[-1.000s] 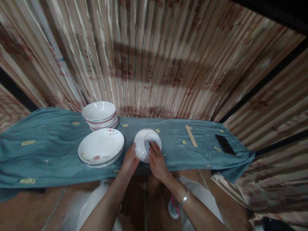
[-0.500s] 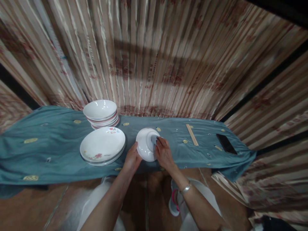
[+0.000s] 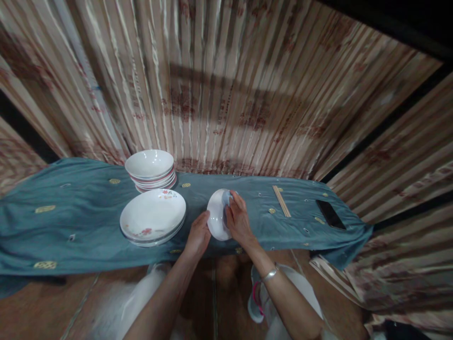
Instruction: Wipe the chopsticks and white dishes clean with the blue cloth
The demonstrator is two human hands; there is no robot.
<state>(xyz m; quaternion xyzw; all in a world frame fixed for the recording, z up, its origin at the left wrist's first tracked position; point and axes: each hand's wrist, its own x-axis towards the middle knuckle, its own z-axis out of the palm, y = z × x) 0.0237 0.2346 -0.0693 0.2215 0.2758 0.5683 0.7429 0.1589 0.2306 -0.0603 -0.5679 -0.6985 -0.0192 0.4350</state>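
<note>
A white bowl [image 3: 216, 221] is held up over the front part of the table, tilted to the right. My left hand [image 3: 200, 232] grips its left rim, with the thumb at the edge. My right hand [image 3: 238, 218] presses a pale blue cloth [image 3: 226, 197] against the bowl's surface. The right fingers are bent round the cloth and hide much of it. Left of my hands lies a stack of white plates [image 3: 153, 215] with floral rims. Behind those plates stands a stack of white bowls [image 3: 150, 164].
A green patterned cloth [image 3: 88, 222] covers the narrow table. Several wooden chopsticks [image 3: 281, 201] lie right of my hands, and a black phone [image 3: 330, 214] lies farther right. A pleated curtain [image 3: 226, 94] hangs close behind the table.
The bowl has turned and tilted, so it looks narrower, and has shifted slightly right. My right hand, with the cloth, has moved up a little along it.
</note>
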